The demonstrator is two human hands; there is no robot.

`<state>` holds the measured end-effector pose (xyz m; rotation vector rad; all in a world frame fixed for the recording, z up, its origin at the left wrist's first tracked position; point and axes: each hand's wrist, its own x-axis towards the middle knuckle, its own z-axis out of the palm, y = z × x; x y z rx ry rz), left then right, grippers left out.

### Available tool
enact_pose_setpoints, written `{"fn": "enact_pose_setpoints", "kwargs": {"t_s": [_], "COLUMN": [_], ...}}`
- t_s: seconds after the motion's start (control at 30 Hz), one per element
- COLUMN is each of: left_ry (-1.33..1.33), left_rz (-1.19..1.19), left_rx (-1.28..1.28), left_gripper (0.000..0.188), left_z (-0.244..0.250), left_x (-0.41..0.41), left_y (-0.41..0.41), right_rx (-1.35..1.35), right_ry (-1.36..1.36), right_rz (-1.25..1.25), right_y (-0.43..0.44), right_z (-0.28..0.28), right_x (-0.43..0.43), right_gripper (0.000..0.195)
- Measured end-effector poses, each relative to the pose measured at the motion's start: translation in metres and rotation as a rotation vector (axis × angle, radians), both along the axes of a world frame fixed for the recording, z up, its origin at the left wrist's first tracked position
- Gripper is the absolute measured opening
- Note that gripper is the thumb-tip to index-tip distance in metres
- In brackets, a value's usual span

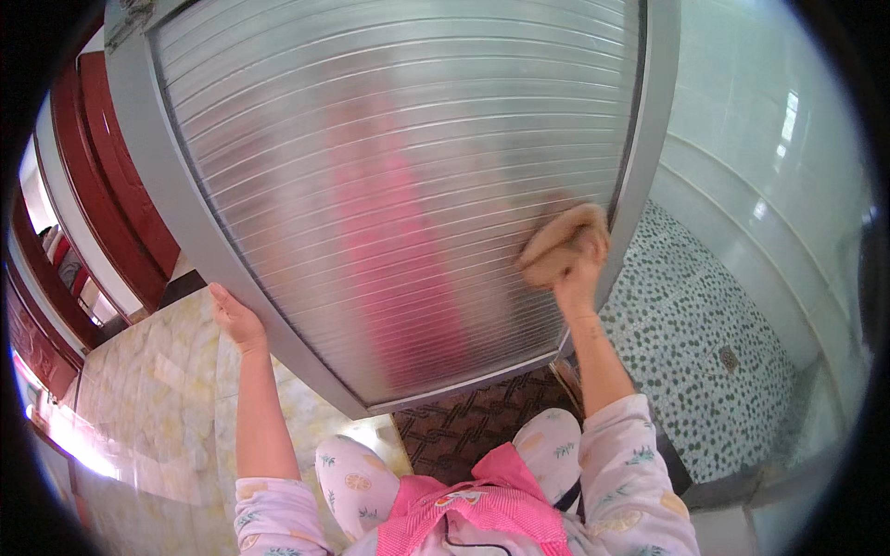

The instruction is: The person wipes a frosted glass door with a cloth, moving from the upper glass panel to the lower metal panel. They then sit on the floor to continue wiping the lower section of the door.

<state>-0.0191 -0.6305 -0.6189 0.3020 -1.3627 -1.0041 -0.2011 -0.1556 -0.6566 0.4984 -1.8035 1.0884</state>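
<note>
A ribbed, frosted glass door panel (pixel 417 174) in a grey metal frame (pixel 201 222) stands upright before me. My right hand (pixel 583 271) holds a brown cloth (pixel 560 240) against the glass, low and close to the frame's right side. The cloth is bunched and slightly blurred, and some of my fingers are hidden by it. At the left side of the frame, my left hand (pixel 240 321) grips the outer edge. Its fingers are partly out of sight. A pink reflection shows in the glass.
A dark patterned mat (pixel 480 417) lies under the door. Right of it is a pebble-patterned tile floor (pixel 695 333) with a drain (pixel 728 358), beside a pale tiled wall (pixel 737 104). Glossy marbled tiles (pixel 167 389) cover the left floor, near a dark red wooden door (pixel 125 160).
</note>
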Motion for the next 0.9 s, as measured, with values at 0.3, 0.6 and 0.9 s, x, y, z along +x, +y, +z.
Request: {"fn": "enact_pose_setpoints", "kwargs": {"t_s": [0.3,0.6,0.9], "left_ry": [-0.006,-0.028,-0.031], "left_rz": [0.03,0.015,0.004], "left_rx": [-0.03,-0.037,-0.04], "left_gripper": [0.061,0.052,0.059], "left_z": [0.007,0.001,0.003], "left_x": [0.009,0.007,0.01], "left_y": [0.013,0.002,0.0], "right_rx": [-1.063,0.649,0.633], "right_ry": [-0.437,0.366,0.129], "right_rz": [0.937,0.391,0.054], "right_y": [-0.127,-0.236,-0.098], "right_z": [-0.003,-0.007,-0.02], "right_x": [0.053,0.141,0.071], "right_gripper": [0.064,0.041,0.035]}}
